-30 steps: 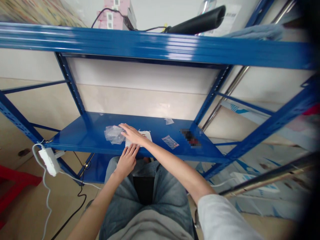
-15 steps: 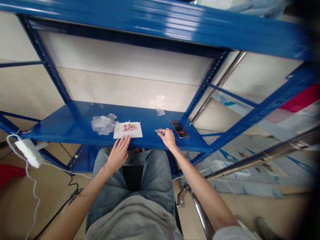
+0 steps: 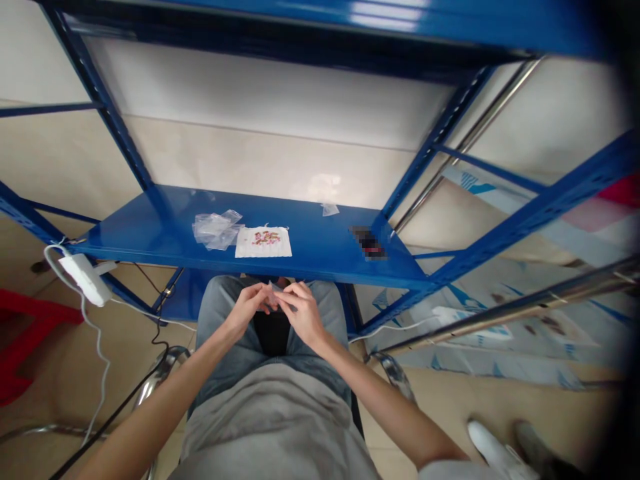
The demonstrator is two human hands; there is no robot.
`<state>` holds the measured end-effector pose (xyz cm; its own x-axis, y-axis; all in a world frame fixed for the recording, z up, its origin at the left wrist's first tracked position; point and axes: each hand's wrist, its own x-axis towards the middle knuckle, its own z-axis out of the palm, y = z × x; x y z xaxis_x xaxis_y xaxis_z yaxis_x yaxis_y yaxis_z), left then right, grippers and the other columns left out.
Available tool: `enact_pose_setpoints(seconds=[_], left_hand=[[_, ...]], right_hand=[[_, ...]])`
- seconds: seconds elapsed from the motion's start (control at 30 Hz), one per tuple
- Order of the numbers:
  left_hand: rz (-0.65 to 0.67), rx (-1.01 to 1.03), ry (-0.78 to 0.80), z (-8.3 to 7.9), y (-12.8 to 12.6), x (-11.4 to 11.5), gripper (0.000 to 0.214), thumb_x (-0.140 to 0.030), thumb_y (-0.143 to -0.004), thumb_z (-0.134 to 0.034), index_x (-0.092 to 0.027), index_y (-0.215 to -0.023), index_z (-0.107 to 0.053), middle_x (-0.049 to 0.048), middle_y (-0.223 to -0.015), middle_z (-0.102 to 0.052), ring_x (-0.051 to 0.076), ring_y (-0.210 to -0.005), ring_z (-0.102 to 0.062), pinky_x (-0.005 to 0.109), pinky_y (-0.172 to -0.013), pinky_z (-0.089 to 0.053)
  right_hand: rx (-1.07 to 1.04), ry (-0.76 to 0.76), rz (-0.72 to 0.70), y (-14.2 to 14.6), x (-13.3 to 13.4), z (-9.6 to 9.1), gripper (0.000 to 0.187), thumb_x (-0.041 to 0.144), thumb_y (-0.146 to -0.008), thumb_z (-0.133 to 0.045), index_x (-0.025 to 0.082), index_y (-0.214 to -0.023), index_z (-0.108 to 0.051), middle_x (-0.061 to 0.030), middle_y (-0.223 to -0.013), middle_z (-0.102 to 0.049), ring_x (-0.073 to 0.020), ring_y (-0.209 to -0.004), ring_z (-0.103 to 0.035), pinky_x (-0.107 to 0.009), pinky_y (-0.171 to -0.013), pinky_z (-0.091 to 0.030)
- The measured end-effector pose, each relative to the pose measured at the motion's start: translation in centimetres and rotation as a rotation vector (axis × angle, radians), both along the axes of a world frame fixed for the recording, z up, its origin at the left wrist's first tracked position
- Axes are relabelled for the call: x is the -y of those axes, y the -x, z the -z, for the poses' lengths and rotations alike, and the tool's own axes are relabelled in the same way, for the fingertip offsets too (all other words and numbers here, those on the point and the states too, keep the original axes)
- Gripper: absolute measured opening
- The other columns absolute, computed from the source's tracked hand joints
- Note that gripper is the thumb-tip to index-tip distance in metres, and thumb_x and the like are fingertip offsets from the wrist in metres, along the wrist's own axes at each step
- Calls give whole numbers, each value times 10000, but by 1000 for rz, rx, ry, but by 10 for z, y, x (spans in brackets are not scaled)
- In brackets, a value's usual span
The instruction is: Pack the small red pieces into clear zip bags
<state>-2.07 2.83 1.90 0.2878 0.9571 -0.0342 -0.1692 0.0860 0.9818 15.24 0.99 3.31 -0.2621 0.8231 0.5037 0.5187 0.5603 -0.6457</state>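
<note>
Both hands are positioned above the lap, just in front of the blue shelf (image 3: 320, 264). The left hand (image 3: 247, 303) is curled nearly closed, fingertips pinching a small clear bag (image 3: 273, 287). The right hand (image 3: 301, 310) is beside it, thumb and fingers drawn together on the same bag.

Status: handling of this bag appears under way and unfinished. The fingers cover most of it; whether it is sealed, or what it contains, cannot be determined.

Outstanding, as judged from the layout: small coloured pieces (image 3: 267, 237) lie loose on a white sheet (image 3: 250, 249), beyond the hands on the shelf. A pile of clear bags (image 3: 215, 230) lies beyond and left of the left hand, untouched. A single bag (image 3: 330, 210) lies well beyond the right hand, also untouched. No finished count can be read.
</note>
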Motion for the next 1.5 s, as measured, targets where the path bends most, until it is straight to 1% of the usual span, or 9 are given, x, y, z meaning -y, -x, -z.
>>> enact_pose_setpoints(seconds=[0.07,0.2,0.4,0.57,0.7,0.87,1.07,1.23,1.5], left_hand=[[-6,13,44,4,0,-1,381,-516,-836,-617,-135,-836,-637,57,-766,-670,143,-665,-623,233,-594,-476],[-8,-2,51,6,0,-7,366,-492,-832,-634,-128,-864,-668,65,-799,-673,135,-682,-609,223,-600,-466],[20,30,24,6,0,-5,347,-469,-804,-679,-122,-782,-687,59,-725,-669,137,-654,-601,226,-585,-448],[0,-67,-53,7,1,-3,331,-447,-807,-680,-125,-730,-681,48,-661,-661,128,-598,-584,227,-559,-429],[-2,-100,-79,5,-2,-5,326,-447,-817,-670,-124,-770,-675,41,-651,-652,123,-586,-575,226,-550,-423],[31,-76,-97,2,-6,-6,367,-483,-817,-660,-122,-747,-655,42,-662,-643,124,-602,-579,225,-552,-430],[75,-50,-112,4,-6,-4,371,-490,-834,-637,-120,-824,-654,52,-703,-652,134,-628,-591,233,-565,-445],[58,-169,-165,8,-6,-4,336,-462,-867,-594,-130,-843,-638,36,-686,-644,128,-612,-584,228,-569,-434],[39,-530,-444,2,-9,4,128,-262,-869,-555,-167,-829,-630,15,-712,-677,135,-641,-592,232,-625,-413]], right_hand=[[-10,19,-25,-1,0,3,230,295,-922,-563,312,-1082,-728,-63,-932,-655,-233,-934,-563,-410,-874,-470],[-84,118,-53,-7,-6,2,262,310,-930,-557,295,-1155,-690,-52,-994,-679,-215,-964,-591,-380,-889,-478],[-106,127,-9,-6,-7,4,204,296,-900,-592,263,-1058,-716,-65,-986,-681,-227,-989,-602,-390,-922,-470],[-175,167,-13,-3,-1,4,171,299,-909,-561,237,-974,-707,-63,-950,-662,-203,-912,-621,-333,-826,-505],[-234,240,-28,-1,-2,7,173,320,-907,-562,227,-983,-687,-51,-927,-685,-181,-819,-639,-294,-731,-510],[-276,332,-29,-2,-7,11,185,333,-891,-579,214,-992,-680,-51,-941,-724,-191,-827,-668,-294,-730,-508],[-302,374,-31,-4,-6,11,214,343,-891,-572,198,-991,-694,-61,-959,-730,-196,-837,-674,-282,-710,-506],[-307,388,-36,-3,-5,14,222,356,-886,-583,190,-972,-703,-59,-927,-732,-184,-797,-672,-257,-659,-490],[-286,405,-85,-5,-11,23,224,381,-887,-573,173,-848,-646,-27,-786,-679,-156,-701,-630,-250,-655,-472]])
